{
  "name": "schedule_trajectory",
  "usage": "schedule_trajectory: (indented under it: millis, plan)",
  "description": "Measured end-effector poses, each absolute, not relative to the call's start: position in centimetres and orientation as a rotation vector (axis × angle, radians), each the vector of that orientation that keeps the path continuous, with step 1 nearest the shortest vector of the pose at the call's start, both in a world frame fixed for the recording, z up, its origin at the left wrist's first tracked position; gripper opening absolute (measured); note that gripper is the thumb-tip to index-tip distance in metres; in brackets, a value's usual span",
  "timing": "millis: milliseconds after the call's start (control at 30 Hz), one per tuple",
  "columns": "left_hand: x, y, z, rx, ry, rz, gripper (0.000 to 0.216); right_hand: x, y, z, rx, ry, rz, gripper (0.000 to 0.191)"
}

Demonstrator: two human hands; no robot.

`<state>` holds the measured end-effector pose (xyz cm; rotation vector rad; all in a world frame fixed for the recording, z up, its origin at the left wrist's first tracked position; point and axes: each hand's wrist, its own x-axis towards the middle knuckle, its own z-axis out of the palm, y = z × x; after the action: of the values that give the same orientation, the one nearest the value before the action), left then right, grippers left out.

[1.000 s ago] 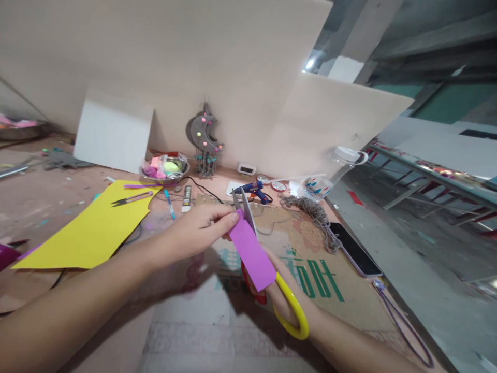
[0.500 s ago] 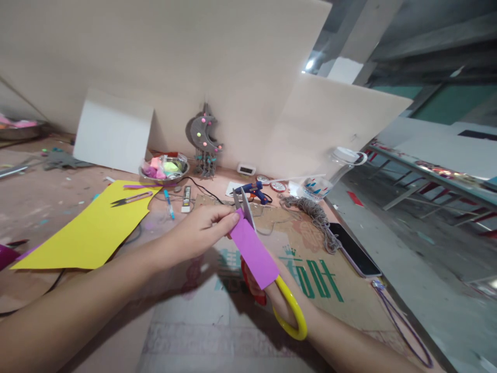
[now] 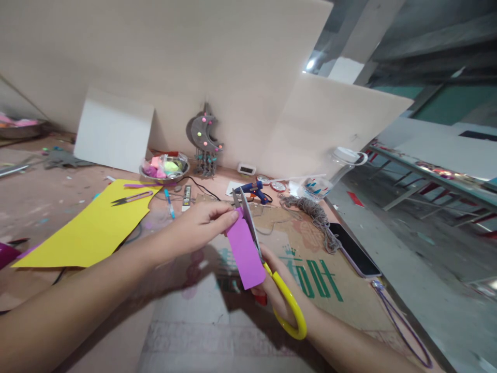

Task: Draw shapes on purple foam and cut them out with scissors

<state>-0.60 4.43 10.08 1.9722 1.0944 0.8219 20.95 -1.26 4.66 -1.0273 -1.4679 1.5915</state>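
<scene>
Between the thumb and fingers of my left hand (image 3: 207,223) is the upper end of a purple paper strip (image 3: 246,254), which hangs down toward me. My right hand (image 3: 275,282) grips a pair of scissors (image 3: 287,300) with one yellow and one red handle. Their blades point away from me, slightly parted at the tips, beside the strip's upper right edge. Most of the red handle and some right-hand fingers are hidden behind the paper. Left of my hands lies a yellow paper sheet (image 3: 93,228) with small thread snips (image 3: 132,198) on it.
Behind my hands lie a blue glue gun (image 3: 250,187), a bowl of colourful clay (image 3: 165,168) and a moon ornament (image 3: 204,134). To the right are grey yarn (image 3: 314,217), a phone (image 3: 355,251) near the table edge and a clear plastic jug (image 3: 341,160). Cardboard (image 3: 186,321) covers the table below.
The paper strip's lower end has swung left, baring more of the scissors' blade and pivot. My left hand has shifted slightly; the scissors stay nearly in place.
</scene>
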Motion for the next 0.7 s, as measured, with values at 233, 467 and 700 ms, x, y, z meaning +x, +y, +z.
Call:
schedule_trajectory:
  millis: [233, 467, 700]
  plan:
    - [-0.62, 4.48, 10.32, 2.009, 1.096, 0.842, 0.037, 21.55, -1.02, 3.80, -1.039, -1.521, 1.600, 0.054]
    - [-0.93, 4.52, 11.04, 2.005, 1.119, 0.851, 0.037, 21.70, -1.06, 4.05, -1.002, -1.549, 1.609, 0.046]
    - [-1.17, 4.94, 10.42, 1.860, 1.142, 0.877, 0.040, 21.46, -1.04, 4.32, -1.013, -1.544, 1.597, 0.044]
